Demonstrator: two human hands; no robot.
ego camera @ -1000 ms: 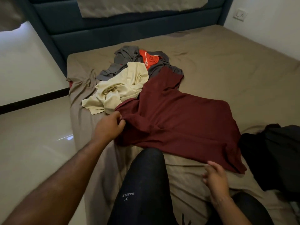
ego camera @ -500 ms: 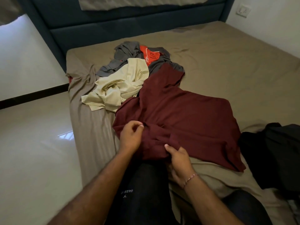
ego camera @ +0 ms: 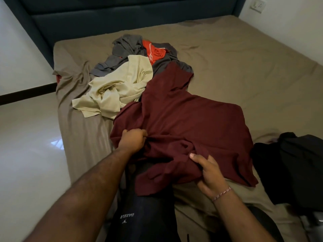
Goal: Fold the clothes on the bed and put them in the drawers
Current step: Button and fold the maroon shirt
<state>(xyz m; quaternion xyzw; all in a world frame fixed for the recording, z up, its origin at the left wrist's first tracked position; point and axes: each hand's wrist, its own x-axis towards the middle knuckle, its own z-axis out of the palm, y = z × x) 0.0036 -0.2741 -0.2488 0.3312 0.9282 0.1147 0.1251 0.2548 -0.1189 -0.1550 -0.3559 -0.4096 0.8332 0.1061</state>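
Both hands are on the maroon shirt at the centre of the frame, and this looks like the opening of the first fold; the left hand bunches a fistful of cloth at the shirt's left edge, fingers curled tight into it, while the right hand pinches the near hem lower down, thumb on top and fingers tucked under; the near part of the shirt is gathered up over the person's dark-clad knee, the far part lies flat on the bed; nothing is folded yet by the look of it, so the next move calls for spreading this rumpled near edge flat and square before any crease goes in, or the fold will come out lopsided; waiting behind, toward the upper middle, are the cream garment, crumpled, and the grey garment with an orange piece showing in it, all touching in one heap; a black garment sits at the right edge; the bed wears a creased taupe sheet, a dark blue padded headboard runs along the top, a glossy pale floor fills the left, and a wall socket sits in the upper right corner; no drawers are in view.
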